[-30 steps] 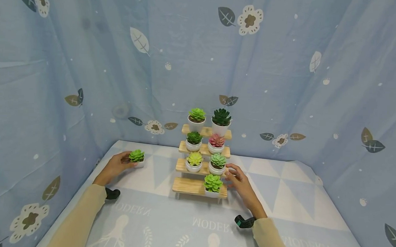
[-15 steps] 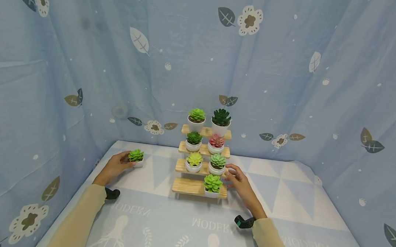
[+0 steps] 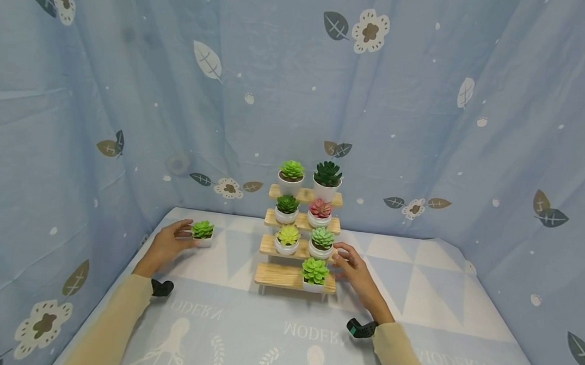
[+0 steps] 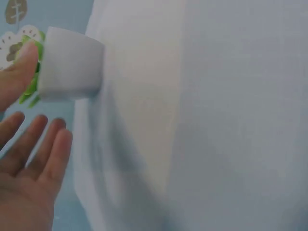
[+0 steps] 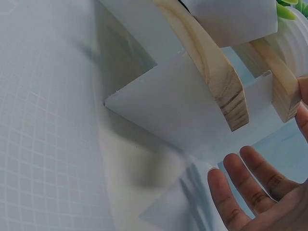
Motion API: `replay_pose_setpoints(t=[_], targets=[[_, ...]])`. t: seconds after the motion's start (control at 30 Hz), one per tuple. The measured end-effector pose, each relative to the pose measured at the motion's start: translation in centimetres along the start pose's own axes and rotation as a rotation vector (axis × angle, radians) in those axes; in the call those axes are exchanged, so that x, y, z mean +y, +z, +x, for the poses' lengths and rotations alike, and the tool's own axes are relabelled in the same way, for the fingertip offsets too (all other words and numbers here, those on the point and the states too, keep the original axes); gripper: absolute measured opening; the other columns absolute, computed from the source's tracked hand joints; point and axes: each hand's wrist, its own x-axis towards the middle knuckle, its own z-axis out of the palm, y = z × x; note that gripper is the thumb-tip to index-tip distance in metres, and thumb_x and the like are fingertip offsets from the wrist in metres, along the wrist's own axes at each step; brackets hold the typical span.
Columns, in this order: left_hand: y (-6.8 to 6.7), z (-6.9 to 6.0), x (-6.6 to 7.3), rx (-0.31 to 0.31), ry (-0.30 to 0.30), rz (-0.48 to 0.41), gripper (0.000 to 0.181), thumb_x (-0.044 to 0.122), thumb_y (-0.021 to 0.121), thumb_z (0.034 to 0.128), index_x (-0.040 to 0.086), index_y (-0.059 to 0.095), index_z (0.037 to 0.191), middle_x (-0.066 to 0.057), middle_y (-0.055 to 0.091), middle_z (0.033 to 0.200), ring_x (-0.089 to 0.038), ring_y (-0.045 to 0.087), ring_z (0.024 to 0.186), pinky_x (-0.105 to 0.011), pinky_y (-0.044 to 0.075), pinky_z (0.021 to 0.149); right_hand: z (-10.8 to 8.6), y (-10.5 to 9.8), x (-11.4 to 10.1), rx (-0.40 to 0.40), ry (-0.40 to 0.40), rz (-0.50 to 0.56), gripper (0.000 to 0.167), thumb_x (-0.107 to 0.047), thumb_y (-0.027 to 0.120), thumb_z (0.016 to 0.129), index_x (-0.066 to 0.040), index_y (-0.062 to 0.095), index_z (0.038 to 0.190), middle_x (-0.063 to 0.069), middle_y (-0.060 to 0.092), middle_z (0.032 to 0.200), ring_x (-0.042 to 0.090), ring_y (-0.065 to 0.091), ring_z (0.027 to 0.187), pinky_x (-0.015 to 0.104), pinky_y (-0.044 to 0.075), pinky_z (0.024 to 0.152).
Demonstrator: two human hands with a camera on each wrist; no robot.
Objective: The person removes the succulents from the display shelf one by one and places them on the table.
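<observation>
At the left of the table, a small light-green succulent in a white square pot (image 3: 203,243) stands upright. My left hand (image 3: 167,244) is just left of it, fingers spread and relaxed; the left wrist view has the thumb by the leaves and the other fingers off the pot (image 4: 72,65). A four-step wooden stand (image 3: 278,275) carries potted succulents, two on each of the upper three steps and one green plant (image 3: 314,271) at the right of the lowest. My right hand (image 3: 359,273) touches the right end of a step (image 5: 286,98), its other fingers extended.
A pale patterned cloth (image 3: 247,316) covers the table. Blue curtains (image 3: 276,94) with leaves and flowers hang behind and at both sides. The stand's lowest step (image 3: 274,274) has bare wood at its left half.
My left hand has loosened from the potted succulent and drawn slightly left, its fingers spreading. The pot stays about where it was. My right hand and the stand look unmoved.
</observation>
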Motion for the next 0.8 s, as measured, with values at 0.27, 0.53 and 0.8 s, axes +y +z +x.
replay_pose_setpoints(t=[0.27,0.53,0.8], targets=[[-0.1,-1.0,1.8,0.103,0.06,0.063,0.084,0.045,0.08,0.0901,0.01,0.042,0.156,-0.025,0.049,0.147,-0.046,0.048,0.132,-0.06,0.046,0.101,0.0,0.0,0.0,0.0,0.009,0.002,0.044,-0.035,0.06,0.107,-0.023,0.049,0.148,0.022,0.049,0.148,0.048,0.051,0.129,0.064,0.047,0.1],[1.9,-2.0,5.0,0.108,0.177,0.06,0.066,0.046,0.078,0.092,0.013,0.055,0.145,-0.018,0.062,0.131,-0.033,0.058,0.119,-0.049,0.05,0.096,0.2,-0.2,0.1,0.001,0.01,-0.003,0.044,-0.035,0.061,0.106,-0.024,0.05,0.147,0.022,0.048,0.149,0.049,0.051,0.129,0.064,0.047,0.099],[4.4,-3.8,7.9,0.023,0.245,-0.008,0.056,0.05,0.078,0.0894,0.022,0.062,0.135,0.0,0.066,0.12,-0.02,0.064,0.107,-0.039,0.052,0.091,1.5,-0.6,2.8,0.02,-0.017,-0.024,0.047,-0.045,0.061,0.104,-0.029,0.05,0.147,0.019,0.05,0.147,0.044,0.055,0.125,0.058,0.052,0.094]])
